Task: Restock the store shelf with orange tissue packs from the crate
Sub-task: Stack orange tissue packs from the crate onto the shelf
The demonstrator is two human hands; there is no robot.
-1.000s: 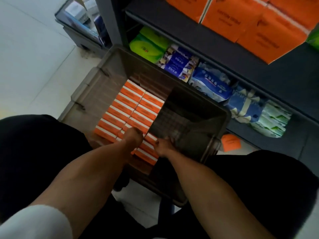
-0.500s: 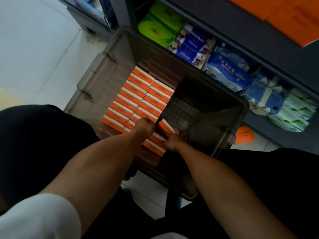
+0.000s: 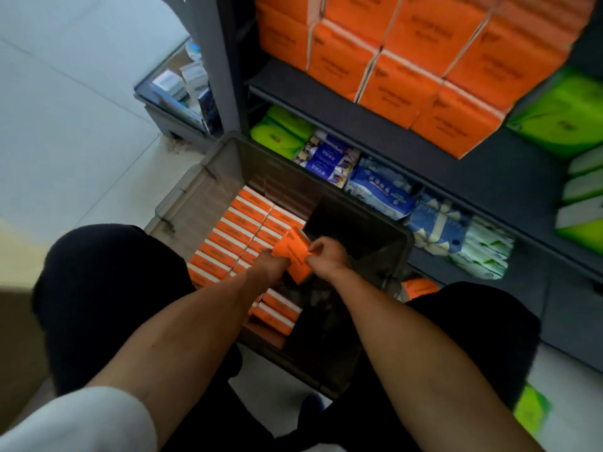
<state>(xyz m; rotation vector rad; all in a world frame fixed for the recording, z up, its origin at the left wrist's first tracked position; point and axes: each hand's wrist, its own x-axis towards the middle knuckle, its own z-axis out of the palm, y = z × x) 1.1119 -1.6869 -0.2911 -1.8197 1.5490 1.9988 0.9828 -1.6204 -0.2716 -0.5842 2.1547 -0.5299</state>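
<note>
Now hands (image 3: 295, 261) gripping orange tissue pack (image 3: 293, 256), tilted, long axis toward shelf (image 3: 408, 138)

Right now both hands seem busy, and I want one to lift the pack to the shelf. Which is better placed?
Probably the right hand: it grips the pack on the side toward the shelf. The left hand holds the side away from it.

Two bare hands, left hand (image 3: 267, 265) and right hand (image 3: 326, 257), are sharing one orange tissue pack (image 3: 293, 256). One translucent grey plastic crate (image 3: 195, 190) is sitting below.
</note>
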